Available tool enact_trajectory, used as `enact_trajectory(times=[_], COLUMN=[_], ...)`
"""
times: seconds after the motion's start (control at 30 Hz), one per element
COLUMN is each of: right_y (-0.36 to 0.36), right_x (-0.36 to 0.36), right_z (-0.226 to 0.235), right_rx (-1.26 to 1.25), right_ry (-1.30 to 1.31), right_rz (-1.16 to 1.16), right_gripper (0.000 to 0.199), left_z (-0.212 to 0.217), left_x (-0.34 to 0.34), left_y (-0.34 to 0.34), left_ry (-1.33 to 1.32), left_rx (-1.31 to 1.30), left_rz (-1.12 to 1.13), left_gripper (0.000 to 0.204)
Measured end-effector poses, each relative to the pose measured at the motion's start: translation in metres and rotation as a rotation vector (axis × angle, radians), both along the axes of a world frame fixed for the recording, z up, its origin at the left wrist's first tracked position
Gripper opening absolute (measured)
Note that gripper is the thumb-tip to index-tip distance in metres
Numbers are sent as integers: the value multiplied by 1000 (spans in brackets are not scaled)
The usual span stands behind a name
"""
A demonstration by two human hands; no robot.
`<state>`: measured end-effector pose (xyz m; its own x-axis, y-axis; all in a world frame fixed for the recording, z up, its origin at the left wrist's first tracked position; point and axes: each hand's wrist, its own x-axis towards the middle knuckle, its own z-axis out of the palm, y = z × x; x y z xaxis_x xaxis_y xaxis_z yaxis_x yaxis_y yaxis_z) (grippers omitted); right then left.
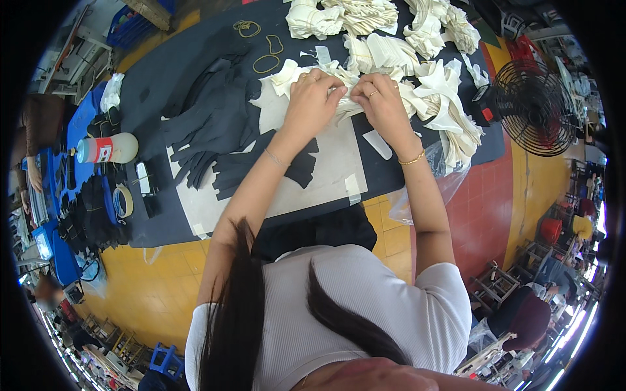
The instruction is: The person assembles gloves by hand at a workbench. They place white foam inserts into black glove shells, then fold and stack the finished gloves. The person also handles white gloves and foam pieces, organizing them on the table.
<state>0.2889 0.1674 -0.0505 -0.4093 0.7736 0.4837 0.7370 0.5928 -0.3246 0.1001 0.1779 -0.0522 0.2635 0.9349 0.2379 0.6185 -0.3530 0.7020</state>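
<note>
My left hand [314, 98] is closed, its fingers pinching cream fabric pieces [343, 109] on the dark table. Close by on the right, my right hand [382, 98] is also closed, thumb and fingers gripping the same cream fabric. Parts of both sets of fingertips are hidden in the cloth. Behind and to the right lie several bundles of cream cut pieces [443, 91]. Dark fabric pieces [212, 117] are spread left of my left hand, some overlapping a pale board [280, 199] taped to the table. A small white flat piece [378, 144] rests below my right hand.
A black fan [533, 107] stands at the table's right edge, above a clear plastic bag [433, 189]. Rubber bands [266, 64] lie at the back. On the left are a bottle [116, 148], a tape roll [122, 201] and a person's hand [34, 174].
</note>
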Motion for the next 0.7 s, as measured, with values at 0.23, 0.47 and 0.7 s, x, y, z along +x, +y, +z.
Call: enact_trajectory(times=[0.23,0.47,0.7], right_y=[-2,-6,-12], right_x=[3,11,42], right_z=[-2,-3,0], right_rx=[45,-16,-522], right_ry=[2,60,1139], right_rz=[27,113,302], right_gripper=[18,22,7], left_z=[6,-4,-7], left_x=[-4,-4,2], left_y=[32,34,28], left_ry=[83,118,272], left_rx=[-311,-265,-150], left_rz=[-126,-101,-52], left_gripper=[25,25,24])
